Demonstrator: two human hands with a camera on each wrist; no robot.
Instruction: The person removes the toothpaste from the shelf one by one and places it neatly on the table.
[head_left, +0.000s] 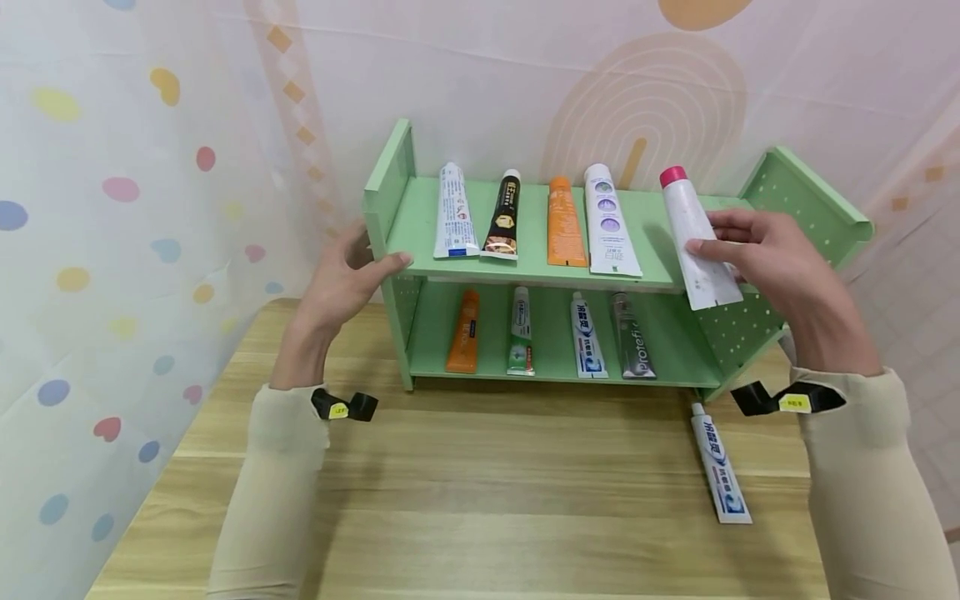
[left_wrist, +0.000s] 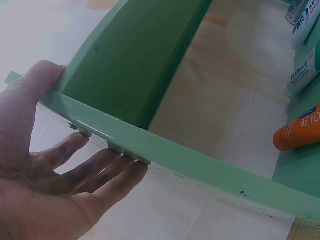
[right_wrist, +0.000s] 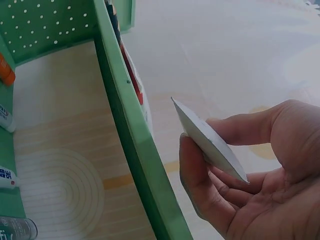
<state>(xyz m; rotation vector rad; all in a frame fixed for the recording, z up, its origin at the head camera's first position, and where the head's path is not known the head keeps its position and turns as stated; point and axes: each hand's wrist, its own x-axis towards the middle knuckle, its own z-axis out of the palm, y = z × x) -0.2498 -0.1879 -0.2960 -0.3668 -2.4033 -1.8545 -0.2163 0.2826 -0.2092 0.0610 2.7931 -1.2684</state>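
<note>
My right hand [head_left: 780, 250] pinches a white toothpaste tube [head_left: 697, 242] with a pink cap between thumb and fingers. The tube tilts cap-end up over the right part of the upper deck of a green two-tier shelf [head_left: 652, 221]. In the right wrist view, its flat crimped end [right_wrist: 212, 142] shows between the fingers, beside the shelf's front edge. My left hand [head_left: 337, 279] holds the shelf's left side panel, thumb on the inner side and fingertips [left_wrist: 122, 182] against the outer face. On the upper deck lie a white-and-blue tube [head_left: 454, 212], a black tube [head_left: 504, 215], an orange tube [head_left: 565, 223] and a white-and-purple tube [head_left: 611, 221].
The lower deck carries an orange tube [head_left: 464, 332], a green-and-white tube [head_left: 520, 332], a blue-and-white tube [head_left: 587, 337] and a grey tube [head_left: 632, 337]. Another blue-and-white tube [head_left: 720, 467] lies on the wooden table [head_left: 525, 483] in front. A patterned cloth [head_left: 480, 75] hangs behind.
</note>
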